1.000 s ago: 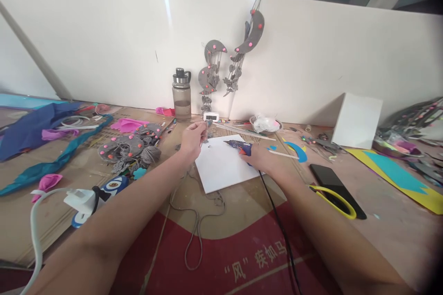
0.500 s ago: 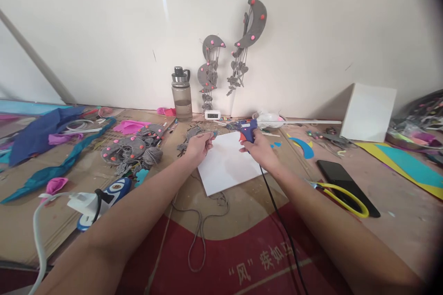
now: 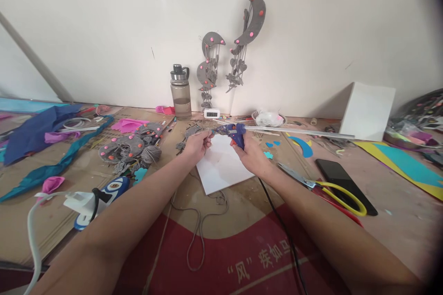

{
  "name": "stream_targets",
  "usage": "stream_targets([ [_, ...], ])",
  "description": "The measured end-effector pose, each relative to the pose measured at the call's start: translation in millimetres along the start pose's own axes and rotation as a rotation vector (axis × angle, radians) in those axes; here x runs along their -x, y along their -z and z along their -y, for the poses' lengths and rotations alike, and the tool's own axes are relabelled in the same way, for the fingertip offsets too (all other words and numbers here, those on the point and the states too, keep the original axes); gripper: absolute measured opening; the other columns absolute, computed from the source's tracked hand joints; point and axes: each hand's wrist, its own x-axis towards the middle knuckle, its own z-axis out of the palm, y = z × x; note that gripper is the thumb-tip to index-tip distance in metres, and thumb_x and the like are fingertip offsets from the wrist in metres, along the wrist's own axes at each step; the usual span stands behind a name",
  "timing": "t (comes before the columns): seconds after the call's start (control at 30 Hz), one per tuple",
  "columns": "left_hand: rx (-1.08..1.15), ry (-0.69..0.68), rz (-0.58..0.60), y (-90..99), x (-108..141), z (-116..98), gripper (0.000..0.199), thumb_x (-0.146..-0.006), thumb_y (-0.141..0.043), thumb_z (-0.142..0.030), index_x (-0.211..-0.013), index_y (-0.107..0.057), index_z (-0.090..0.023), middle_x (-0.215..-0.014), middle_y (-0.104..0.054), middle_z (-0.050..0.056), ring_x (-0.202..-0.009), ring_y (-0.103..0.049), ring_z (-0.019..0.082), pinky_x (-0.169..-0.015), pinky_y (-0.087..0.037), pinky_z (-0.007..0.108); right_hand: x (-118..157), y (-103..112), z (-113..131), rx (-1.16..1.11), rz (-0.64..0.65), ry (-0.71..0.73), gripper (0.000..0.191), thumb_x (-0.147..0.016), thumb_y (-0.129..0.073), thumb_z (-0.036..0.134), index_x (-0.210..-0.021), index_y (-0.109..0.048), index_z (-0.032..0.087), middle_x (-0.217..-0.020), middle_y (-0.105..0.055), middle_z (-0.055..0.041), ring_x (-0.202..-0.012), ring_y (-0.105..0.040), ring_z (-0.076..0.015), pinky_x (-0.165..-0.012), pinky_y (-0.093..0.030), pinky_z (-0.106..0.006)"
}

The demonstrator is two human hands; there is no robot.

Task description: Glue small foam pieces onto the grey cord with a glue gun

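Observation:
My right hand (image 3: 254,153) is wrapped round the handle of a blue glue gun (image 3: 236,132), whose nozzle points left. A long clear glue stick (image 3: 301,132) sticks out of its back, and a black cord (image 3: 277,214) trails down from it. My left hand (image 3: 198,145) pinches a small blue piece, mostly hidden by the fingers, right at the nozzle. Both hands are above a white board (image 3: 221,170) lying on the cardboard. Grey yarn (image 3: 202,239) loops in front of the board, and a grey bundle (image 3: 188,134) lies behind my left hand.
Scissors (image 3: 321,188) and a black phone (image 3: 342,184) lie at right. A bottle (image 3: 181,101) and a small digital clock (image 3: 212,114) stand by the wall. Grey moon hangings (image 3: 256,20) hang there. More grey moons (image 3: 121,147) and a power strip (image 3: 114,193) are at left.
The glue gun has moved left and turned, bringing its nozzle to my left fingertips. Its glue stick now slants down to the right. The scissors' blades have come into view.

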Motion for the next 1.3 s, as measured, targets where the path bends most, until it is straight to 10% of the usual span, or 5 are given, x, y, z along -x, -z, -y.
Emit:
stream_targets([
  [1.3, 0.001, -0.064, -0.013, -1.0, 0.8, -1.0, 0.01, -0.074, -0.067, -0.013, -0.066, -0.061, -0.009, -0.064, -0.058, 0.003, -0.047, -0.046, 0.004, -0.043, -0.035, 0.017, 0.3, 0.5, 0.0, -0.003, 0.01, -0.064, 0.023, -0.083, -0.047, 0.025, -0.106, -0.047, 0.02, -0.092, -0.064, -0.0074, -0.08, -0.059, -0.0215, -0.073, -0.046, -0.035],
])
